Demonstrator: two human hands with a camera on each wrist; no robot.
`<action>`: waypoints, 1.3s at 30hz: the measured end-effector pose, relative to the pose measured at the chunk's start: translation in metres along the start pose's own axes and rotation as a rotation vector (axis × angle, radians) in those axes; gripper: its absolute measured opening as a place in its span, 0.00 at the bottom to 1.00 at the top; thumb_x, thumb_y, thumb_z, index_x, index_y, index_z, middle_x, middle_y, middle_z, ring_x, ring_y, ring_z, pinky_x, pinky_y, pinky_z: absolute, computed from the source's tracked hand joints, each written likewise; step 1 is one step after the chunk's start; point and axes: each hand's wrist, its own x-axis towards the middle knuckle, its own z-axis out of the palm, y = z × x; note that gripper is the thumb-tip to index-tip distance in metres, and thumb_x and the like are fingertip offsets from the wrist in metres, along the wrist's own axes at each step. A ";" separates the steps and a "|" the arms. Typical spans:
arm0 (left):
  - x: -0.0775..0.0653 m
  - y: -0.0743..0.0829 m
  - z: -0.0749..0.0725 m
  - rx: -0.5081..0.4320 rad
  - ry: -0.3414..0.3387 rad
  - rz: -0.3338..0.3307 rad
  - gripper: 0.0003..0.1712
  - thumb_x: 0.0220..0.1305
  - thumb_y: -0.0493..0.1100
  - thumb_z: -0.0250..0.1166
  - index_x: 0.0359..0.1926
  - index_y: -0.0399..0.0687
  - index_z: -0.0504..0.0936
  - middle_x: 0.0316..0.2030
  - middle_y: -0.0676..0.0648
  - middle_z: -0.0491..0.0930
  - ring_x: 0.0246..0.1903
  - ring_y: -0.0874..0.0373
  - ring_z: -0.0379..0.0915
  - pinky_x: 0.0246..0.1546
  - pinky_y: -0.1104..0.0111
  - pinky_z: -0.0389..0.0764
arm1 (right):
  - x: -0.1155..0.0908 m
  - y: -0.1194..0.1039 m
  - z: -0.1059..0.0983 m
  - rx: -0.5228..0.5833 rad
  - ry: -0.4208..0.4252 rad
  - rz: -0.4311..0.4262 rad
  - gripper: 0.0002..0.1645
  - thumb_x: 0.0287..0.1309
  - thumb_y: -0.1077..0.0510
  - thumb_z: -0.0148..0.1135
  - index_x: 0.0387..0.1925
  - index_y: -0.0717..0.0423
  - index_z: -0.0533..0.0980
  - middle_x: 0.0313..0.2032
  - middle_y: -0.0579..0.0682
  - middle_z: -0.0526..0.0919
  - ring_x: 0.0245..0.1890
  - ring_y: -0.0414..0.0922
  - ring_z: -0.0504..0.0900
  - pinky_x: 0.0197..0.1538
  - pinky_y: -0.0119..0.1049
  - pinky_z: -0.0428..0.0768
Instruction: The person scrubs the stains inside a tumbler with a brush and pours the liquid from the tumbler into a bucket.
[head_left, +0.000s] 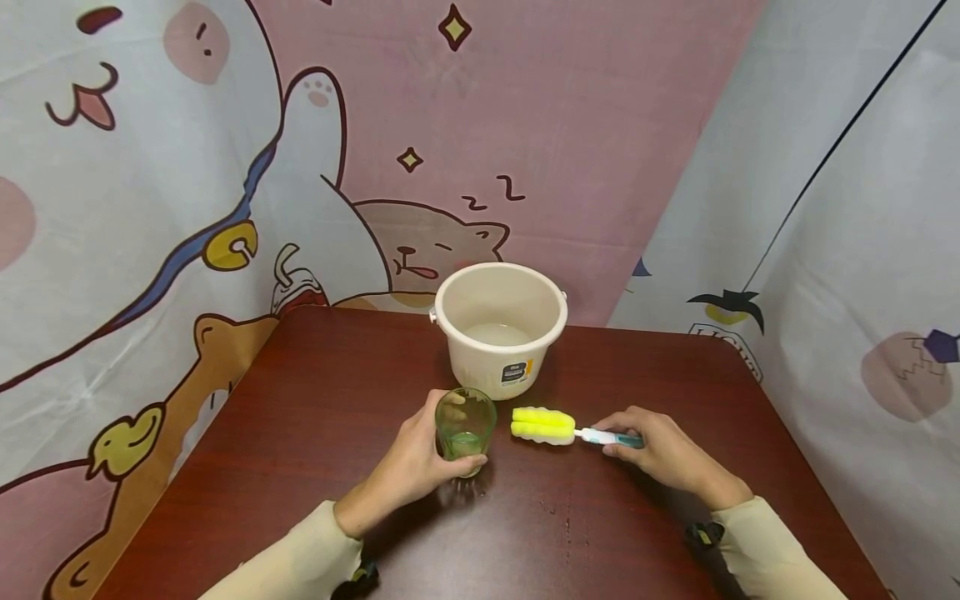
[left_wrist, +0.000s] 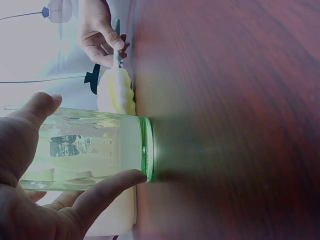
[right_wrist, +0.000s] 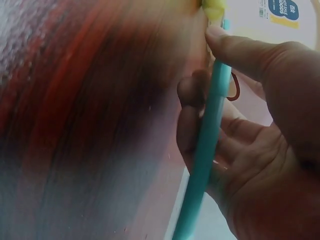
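Note:
In the head view my left hand grips a green see-through glass, thumb near its base and fingers around the far side. Some clear liquid seems to sit in the bottom of the glass. The left wrist view shows the glass close to the tabletop; whether it touches cannot be told. To the right, my right hand pinches the white and teal handle of a sponge cup brush. Its yellow and white sponge head points left toward the glass. The teal handle crosses the fingers in the right wrist view.
A cream bucket with a label stands just behind the glass and brush, with what looks like water inside. Everything is on a dark red-brown wooden table. Small wet drops lie near its front. Cartoon-printed cloth hangs behind and at both sides.

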 end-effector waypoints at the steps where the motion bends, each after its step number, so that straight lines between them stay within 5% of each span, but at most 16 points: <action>1: 0.000 0.000 0.000 -0.002 -0.002 -0.004 0.51 0.57 0.52 0.95 0.73 0.53 0.73 0.61 0.47 0.91 0.58 0.51 0.93 0.59 0.53 0.93 | 0.000 0.000 0.001 -0.011 0.003 -0.002 0.19 0.72 0.52 0.84 0.60 0.33 0.91 0.49 0.34 0.91 0.48 0.34 0.86 0.53 0.38 0.88; 15: 0.000 0.003 -0.001 -0.006 -0.008 -0.020 0.51 0.57 0.51 0.94 0.74 0.51 0.73 0.60 0.47 0.91 0.58 0.51 0.93 0.59 0.54 0.93 | 0.002 0.000 0.001 -0.088 -0.006 -0.015 0.20 0.71 0.52 0.85 0.61 0.35 0.92 0.44 0.37 0.86 0.42 0.34 0.81 0.45 0.33 0.82; 24: 0.000 0.002 0.000 -0.002 -0.004 -0.004 0.51 0.57 0.51 0.94 0.73 0.52 0.72 0.61 0.48 0.91 0.58 0.52 0.93 0.59 0.56 0.93 | 0.012 -0.013 -0.005 -0.080 0.087 -0.002 0.21 0.74 0.51 0.83 0.65 0.39 0.91 0.49 0.38 0.89 0.46 0.36 0.85 0.48 0.42 0.90; 29: 0.000 0.001 0.000 -0.005 -0.001 -0.005 0.51 0.57 0.51 0.94 0.72 0.53 0.72 0.61 0.49 0.91 0.58 0.53 0.93 0.59 0.56 0.93 | 0.025 -0.023 -0.010 -0.079 0.190 -0.057 0.21 0.75 0.55 0.82 0.65 0.41 0.91 0.51 0.44 0.91 0.48 0.42 0.88 0.50 0.49 0.92; 35: -0.001 0.002 -0.001 -0.027 -0.021 -0.039 0.51 0.57 0.51 0.95 0.74 0.55 0.72 0.61 0.52 0.91 0.59 0.55 0.92 0.61 0.57 0.93 | 0.042 -0.034 -0.015 -0.090 0.293 -0.125 0.20 0.77 0.56 0.80 0.66 0.41 0.90 0.55 0.48 0.90 0.49 0.48 0.90 0.50 0.44 0.91; 39: -0.001 0.002 -0.001 -0.038 -0.025 -0.043 0.51 0.57 0.50 0.94 0.74 0.55 0.73 0.61 0.53 0.91 0.59 0.56 0.92 0.61 0.58 0.92 | 0.053 -0.042 -0.019 -0.089 0.329 -0.132 0.22 0.79 0.52 0.78 0.69 0.43 0.88 0.61 0.51 0.88 0.56 0.52 0.89 0.56 0.54 0.91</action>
